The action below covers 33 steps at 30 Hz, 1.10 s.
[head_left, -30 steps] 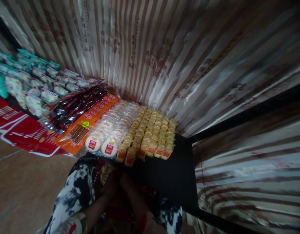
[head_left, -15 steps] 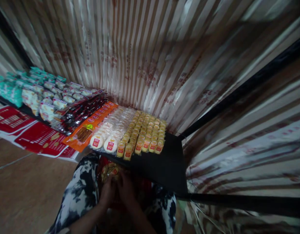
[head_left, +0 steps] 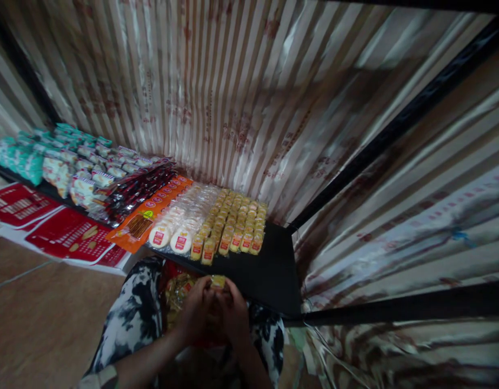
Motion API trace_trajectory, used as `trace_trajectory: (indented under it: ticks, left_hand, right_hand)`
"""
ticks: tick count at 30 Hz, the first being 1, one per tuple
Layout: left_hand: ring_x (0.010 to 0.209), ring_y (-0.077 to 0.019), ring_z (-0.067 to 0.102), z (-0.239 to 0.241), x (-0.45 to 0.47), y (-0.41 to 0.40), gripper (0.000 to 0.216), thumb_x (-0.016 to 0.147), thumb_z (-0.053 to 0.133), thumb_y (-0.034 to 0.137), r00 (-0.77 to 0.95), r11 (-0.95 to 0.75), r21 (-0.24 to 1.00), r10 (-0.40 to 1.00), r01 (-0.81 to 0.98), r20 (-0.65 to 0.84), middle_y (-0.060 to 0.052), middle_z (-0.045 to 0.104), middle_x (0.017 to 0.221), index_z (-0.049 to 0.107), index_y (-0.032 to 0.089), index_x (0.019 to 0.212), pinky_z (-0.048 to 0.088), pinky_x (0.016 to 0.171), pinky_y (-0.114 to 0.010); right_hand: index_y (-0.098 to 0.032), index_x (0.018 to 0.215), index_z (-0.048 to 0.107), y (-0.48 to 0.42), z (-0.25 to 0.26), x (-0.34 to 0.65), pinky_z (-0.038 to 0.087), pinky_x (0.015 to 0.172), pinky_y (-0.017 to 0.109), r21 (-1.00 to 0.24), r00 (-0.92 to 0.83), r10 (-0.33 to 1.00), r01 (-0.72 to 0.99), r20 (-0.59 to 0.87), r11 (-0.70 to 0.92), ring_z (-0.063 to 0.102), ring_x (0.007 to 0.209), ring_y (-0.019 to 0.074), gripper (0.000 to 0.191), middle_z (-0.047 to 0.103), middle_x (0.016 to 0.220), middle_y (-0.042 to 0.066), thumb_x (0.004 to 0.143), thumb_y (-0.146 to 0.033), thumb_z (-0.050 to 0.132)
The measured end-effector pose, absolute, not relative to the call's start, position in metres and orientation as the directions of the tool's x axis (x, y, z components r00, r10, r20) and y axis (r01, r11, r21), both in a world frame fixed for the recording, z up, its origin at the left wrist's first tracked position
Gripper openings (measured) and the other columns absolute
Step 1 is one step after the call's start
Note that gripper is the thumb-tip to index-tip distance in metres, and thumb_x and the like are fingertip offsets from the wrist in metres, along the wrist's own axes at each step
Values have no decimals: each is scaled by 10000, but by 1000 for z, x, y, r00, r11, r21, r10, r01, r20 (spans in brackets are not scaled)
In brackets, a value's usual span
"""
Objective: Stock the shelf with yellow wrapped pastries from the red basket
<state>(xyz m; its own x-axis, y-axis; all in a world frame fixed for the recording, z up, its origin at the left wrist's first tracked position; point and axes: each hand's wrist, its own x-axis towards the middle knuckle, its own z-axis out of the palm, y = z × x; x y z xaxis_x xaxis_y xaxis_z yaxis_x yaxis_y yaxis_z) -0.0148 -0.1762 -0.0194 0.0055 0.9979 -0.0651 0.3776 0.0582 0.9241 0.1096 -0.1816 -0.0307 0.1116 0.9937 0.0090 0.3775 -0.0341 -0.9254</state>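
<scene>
Between the fingertips of both hands is a small yellow wrapped snack pack (head_left: pixel 218 281), held just in front of the shelf edge. My left hand (head_left: pixel 195 308) closes on its left side, and my right hand (head_left: pixel 234 310) grips the right side. Below and left of the hands, more gold-wrapped snack packs (head_left: pixel 177 292) lie in a red bag or box on the lap, partly hidden by my left hand. Rows of similar yellow packs (head_left: pixel 233 216) stand on the black shelf (head_left: pixel 269 270) ahead.
Left of the yellow packs are round white packs (head_left: pixel 181 241), an orange snack bag (head_left: pixel 138 221), dark red packets (head_left: pixel 141 186), white packets (head_left: pixel 82 186) and teal packets (head_left: pixel 30 162). Red printed sheets (head_left: pixel 74 235) hang below. Striped plastic sheeting (head_left: pixel 233 97) and a black post (head_left: pixel 354 156) bound the shelf.
Both hands have come up and right from the gold-wrapped packs on the lap, now with one yellow pack between them. The camera view has shifted slightly.
</scene>
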Motion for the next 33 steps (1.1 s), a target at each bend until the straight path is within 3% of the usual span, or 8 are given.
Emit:
trace_trajectory:
  ticks: [7,13,17,22,26,30,33]
  left_hand:
    - [1142,-190,480,-9,24,-145,448,809,343,213,64,-119,913,993,389,102,-136,471,1290,435,106,1234,383,999,-344]
    - [1253,-194,379,-14,43,-134,473,782,344,159,130,-95,905,990,414,44,-119,413,1355,474,114,1235,305,1074,-362]
    - [1290,-192,331,-17,46,-123,510,773,330,144,156,-88,894,988,440,20,-131,388,1379,449,79,1265,255,1103,-363]
    - [1295,-190,326,-22,47,-119,518,776,303,137,167,-83,888,986,451,7,-145,400,1371,441,45,1267,249,1106,-361]
    - [1293,-181,328,-26,47,-119,502,797,296,151,166,-102,903,985,417,34,-121,403,1374,440,74,1272,247,1106,-358]
    - [1287,-184,340,-30,46,-116,479,827,289,189,166,-101,920,985,380,40,-116,407,1374,447,90,1268,243,1108,-363]
    - [1287,-191,342,-36,45,-114,469,849,280,229,173,-117,925,983,363,57,-129,404,1374,457,80,1257,244,1107,-372]
  right_hand:
    - [-137,1166,517,-129,-24,135,511,761,318,-942,312,946,334,83,-28,631,817,190,468,649,972,104,768,-383,502]
    - [-152,1091,573,-92,-27,142,509,702,291,-887,391,895,461,215,12,598,773,170,407,584,955,101,767,-389,499]
    - [-159,1110,560,-80,-32,139,507,684,281,-871,404,892,490,204,-23,598,774,170,419,575,996,111,776,-396,472]
    - [-150,1134,491,-76,-38,138,504,748,307,-903,413,894,428,174,-22,599,861,192,430,591,1012,117,770,-378,475]
    - [-151,1018,495,-81,-41,139,508,763,329,-915,439,875,402,205,13,588,883,197,336,550,1030,132,765,-372,477]
    - [-186,878,555,-86,-46,139,464,852,360,-840,369,883,539,291,51,548,950,206,211,536,1014,111,783,-337,442]
    - [-192,868,605,-86,-50,139,421,909,379,-781,326,889,621,323,56,512,1002,214,238,541,1008,103,792,-322,419]
